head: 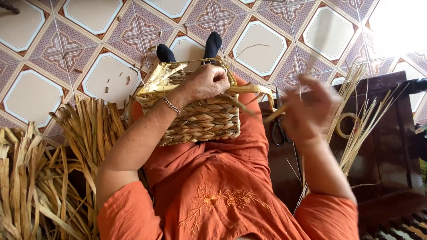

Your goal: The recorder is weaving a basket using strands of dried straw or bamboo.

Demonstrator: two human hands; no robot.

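Both hands work at a half-woven rectangular basket of braided tan straw [200, 109], which rests on the person's lap over orange cloth, its open top turned away toward the two black-socked feet [212, 44]. Left hand [205, 82] lies on the basket's upper rim, the bare forearm reaching up from the lower left with a thin silver chain bracelet [171, 106] at the wrist; its fingers are curled shut, pinching a flat pale straw strand [249, 91] against the rim. Right hand [311, 111] is raised just right of the basket, apart from it, blurred by motion, the forearm rising from the lower right. Its fingers are partly closed around the far end of a straw strand that runs back toward the basket; how tightly they hold it I cannot tell.

Beside the right hand, on a dark brown wooden bench [387, 155], lie black-handled scissors [280, 126], a roll of clear tape [347, 126] and a sheaf of thin pale reeds [360, 120]. A heap of dry yellow-brown straw leaves [53, 169] is piled at the person's left on the patterned tile floor [111, 71], where small scraps are scattered.
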